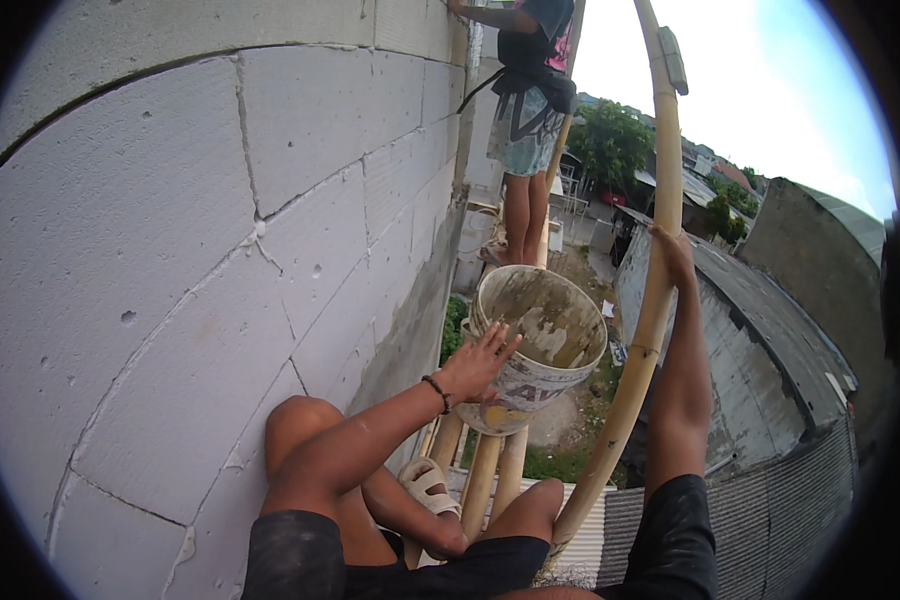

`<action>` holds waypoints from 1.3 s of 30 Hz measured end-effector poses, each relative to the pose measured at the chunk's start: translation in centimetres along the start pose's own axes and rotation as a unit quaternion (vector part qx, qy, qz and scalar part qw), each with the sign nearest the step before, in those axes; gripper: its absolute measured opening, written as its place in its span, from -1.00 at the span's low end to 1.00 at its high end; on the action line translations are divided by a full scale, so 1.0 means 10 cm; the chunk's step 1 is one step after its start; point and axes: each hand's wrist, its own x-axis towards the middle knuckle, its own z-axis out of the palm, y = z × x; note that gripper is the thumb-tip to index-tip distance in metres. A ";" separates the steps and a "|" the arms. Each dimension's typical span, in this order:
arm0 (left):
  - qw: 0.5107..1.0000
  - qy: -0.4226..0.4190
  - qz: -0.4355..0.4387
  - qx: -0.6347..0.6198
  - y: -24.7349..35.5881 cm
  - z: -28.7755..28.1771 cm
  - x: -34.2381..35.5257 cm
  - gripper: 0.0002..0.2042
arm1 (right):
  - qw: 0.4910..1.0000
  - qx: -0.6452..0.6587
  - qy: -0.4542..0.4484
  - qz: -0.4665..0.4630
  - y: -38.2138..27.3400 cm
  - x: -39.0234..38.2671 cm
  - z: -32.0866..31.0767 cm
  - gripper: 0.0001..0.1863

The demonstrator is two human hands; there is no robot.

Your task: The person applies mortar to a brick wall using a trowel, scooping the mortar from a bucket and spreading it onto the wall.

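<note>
A mortar-stained white bucket (540,385) stands tilted in front of me on the bamboo poles (482,475) of a scaffold. Its inside is coated with dried grey-brown residue, and a second bucket rim seems to show at its left side. My left hand (478,365) is open, its fingers spread over the bucket's near left side; whether the palm presses on it I cannot tell. At the right, my right hand (675,250) is raised and wrapped round an upright bamboo pole (648,310).
A wall of pale blocks (200,320) rises close on my left. Beyond the bucket a person (530,130) stands on the poles, one hand at the wall. My sandalled foot (430,488) rests on the scaffold. Ground and corrugated roofs (770,520) lie far below.
</note>
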 end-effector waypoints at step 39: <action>1.000 0.006 -0.003 -0.005 0.00 0.03 0.00 0.15 | 1.000 0.015 -0.018 0.003 -0.08 -0.08 -0.02 -0.41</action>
